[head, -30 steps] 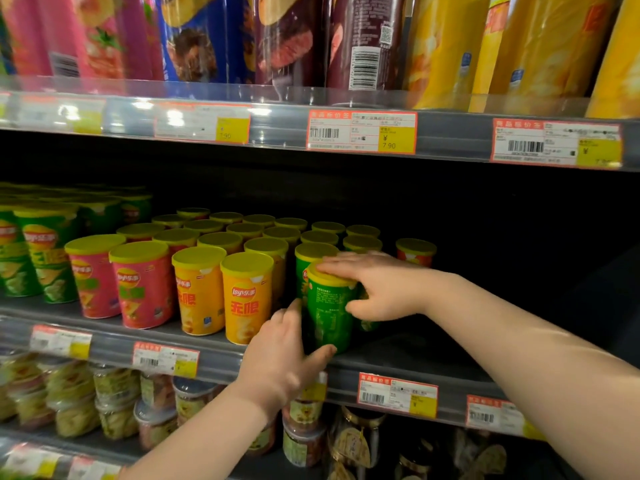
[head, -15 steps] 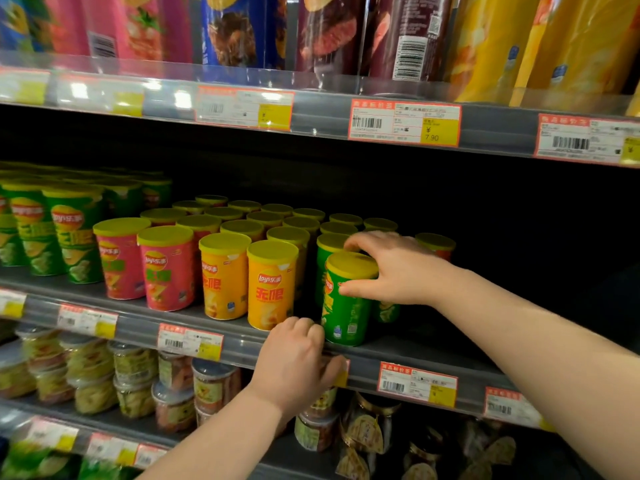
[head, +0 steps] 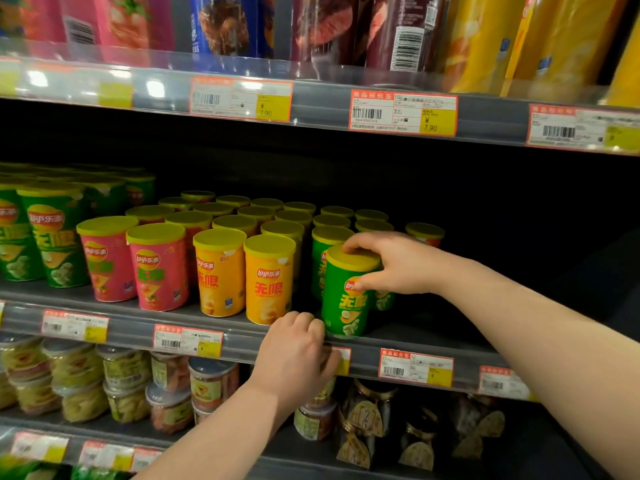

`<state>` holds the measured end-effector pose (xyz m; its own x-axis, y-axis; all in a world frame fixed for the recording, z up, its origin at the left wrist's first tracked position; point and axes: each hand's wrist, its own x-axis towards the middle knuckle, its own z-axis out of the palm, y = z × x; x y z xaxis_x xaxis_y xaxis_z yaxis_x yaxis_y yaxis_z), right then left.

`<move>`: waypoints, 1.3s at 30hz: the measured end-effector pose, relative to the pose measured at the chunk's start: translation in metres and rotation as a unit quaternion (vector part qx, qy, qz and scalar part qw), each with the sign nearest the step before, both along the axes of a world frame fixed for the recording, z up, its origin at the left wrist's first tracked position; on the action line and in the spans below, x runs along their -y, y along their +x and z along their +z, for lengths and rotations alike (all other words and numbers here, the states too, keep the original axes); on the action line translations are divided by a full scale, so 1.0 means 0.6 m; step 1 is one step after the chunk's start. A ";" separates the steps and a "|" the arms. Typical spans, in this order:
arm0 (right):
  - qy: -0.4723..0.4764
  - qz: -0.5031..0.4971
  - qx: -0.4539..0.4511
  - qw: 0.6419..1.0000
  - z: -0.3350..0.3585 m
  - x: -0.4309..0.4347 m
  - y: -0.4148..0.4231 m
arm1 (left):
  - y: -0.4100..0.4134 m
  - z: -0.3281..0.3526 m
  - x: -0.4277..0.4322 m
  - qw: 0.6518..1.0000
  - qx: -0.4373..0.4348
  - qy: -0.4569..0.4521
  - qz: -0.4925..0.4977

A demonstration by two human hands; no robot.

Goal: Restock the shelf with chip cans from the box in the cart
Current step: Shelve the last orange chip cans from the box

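Note:
A green chip can [head: 347, 299] with a yellow lid stands at the front of the middle shelf [head: 242, 337], right of two orange cans [head: 268, 280]. My right hand [head: 398, 263] grips its top from the right, fingers over the lid and thumb on the label. My left hand [head: 298, 355] is curled over the shelf's front rail just below and left of that can, holding nothing. Rows of pink [head: 159, 268], orange and green cans fill the shelf behind and to the left. The box and the cart are out of view.
The shelf right of the green can is dark and bare. A shelf above [head: 346, 105] carries tall chip tubes and price tags. Below, plastic snack tubs [head: 124, 375] and dark wrapped packs [head: 374, 420] sit on a lower shelf.
My left hand dropped from the green can's side to the shelf's front rail. My right hand stayed on the can's top, and the can now shows its label forward.

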<state>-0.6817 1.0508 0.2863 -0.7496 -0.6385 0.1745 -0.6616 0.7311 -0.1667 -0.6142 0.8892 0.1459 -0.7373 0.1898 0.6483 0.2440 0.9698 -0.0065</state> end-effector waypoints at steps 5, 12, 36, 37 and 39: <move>-0.020 -0.032 0.002 0.999 -0.008 0.002 0.002 | 0.005 0.006 0.001 1.000 0.023 -0.007 -0.011; -0.019 -0.063 -0.023 0.998 -0.017 0.009 0.023 | 0.009 0.013 0.014 0.996 0.078 -0.027 -0.038; 0.096 -0.057 -0.016 0.994 -0.210 -0.047 0.220 | 0.155 -0.041 -0.013 0.968 0.236 -0.090 0.003; 0.104 -0.053 -0.010 0.993 -0.219 -0.052 0.231 | 0.171 -0.048 -0.019 0.965 0.251 -0.082 0.009; 0.117 -0.044 0.004 0.992 -0.236 -0.061 0.253 | 0.205 -0.062 -0.030 0.958 0.279 -0.069 0.019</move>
